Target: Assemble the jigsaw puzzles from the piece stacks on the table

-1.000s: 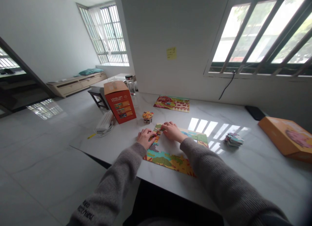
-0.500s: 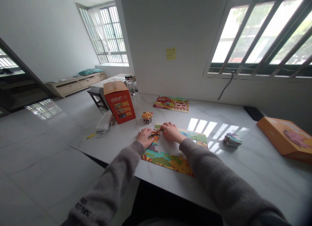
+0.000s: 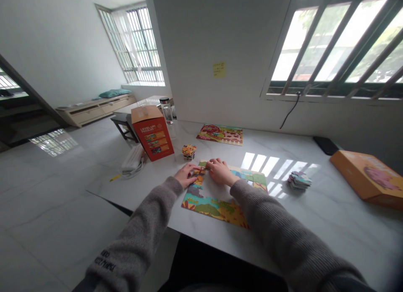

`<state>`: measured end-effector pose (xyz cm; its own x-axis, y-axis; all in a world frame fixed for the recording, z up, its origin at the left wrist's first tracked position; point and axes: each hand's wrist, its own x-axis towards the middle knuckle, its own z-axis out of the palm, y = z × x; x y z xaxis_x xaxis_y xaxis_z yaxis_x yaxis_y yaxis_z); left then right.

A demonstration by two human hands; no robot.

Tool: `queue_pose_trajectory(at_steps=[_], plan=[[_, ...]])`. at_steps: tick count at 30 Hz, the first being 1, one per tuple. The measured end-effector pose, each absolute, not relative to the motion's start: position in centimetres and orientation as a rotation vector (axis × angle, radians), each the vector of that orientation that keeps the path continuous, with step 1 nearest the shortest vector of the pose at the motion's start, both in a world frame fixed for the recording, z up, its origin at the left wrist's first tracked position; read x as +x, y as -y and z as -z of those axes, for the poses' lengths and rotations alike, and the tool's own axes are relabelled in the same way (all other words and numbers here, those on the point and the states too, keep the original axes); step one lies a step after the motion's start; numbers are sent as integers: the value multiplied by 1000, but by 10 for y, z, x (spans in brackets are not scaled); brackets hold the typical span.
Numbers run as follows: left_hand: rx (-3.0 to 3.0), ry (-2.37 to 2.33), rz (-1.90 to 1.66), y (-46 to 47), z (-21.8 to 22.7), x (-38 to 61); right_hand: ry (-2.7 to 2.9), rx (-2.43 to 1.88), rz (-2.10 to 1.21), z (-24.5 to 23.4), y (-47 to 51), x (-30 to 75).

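Flat rectangular multicoloured cardboard animal jigsaw (image 3: 209, 208), middle gapped, lay on white marbled bench (image 3: 346, 229) under left grip (image 3: 186, 175) and right grip (image 3: 218, 172). Left grip had thumb and fingers apart, touching its left side. Right grip bent over its far-left part; couldn't tell if clamped. Beyond left grip: small orange-yellow piece stack (image 3: 189, 152), then red cardboard box (image 3: 154, 136).

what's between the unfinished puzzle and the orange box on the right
A stack of puzzle pieces and light patches on the tabletop, in the head view.
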<state>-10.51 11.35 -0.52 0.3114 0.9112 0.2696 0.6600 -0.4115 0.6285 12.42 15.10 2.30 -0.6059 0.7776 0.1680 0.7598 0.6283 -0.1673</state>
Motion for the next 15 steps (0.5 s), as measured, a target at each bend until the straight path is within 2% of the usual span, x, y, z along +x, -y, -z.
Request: queue_pose_trajectory(at_steps=[15], plan=[[2378,-1523,-779,-106,6,-98,2642,-1241,-131,-23,-145,124]])
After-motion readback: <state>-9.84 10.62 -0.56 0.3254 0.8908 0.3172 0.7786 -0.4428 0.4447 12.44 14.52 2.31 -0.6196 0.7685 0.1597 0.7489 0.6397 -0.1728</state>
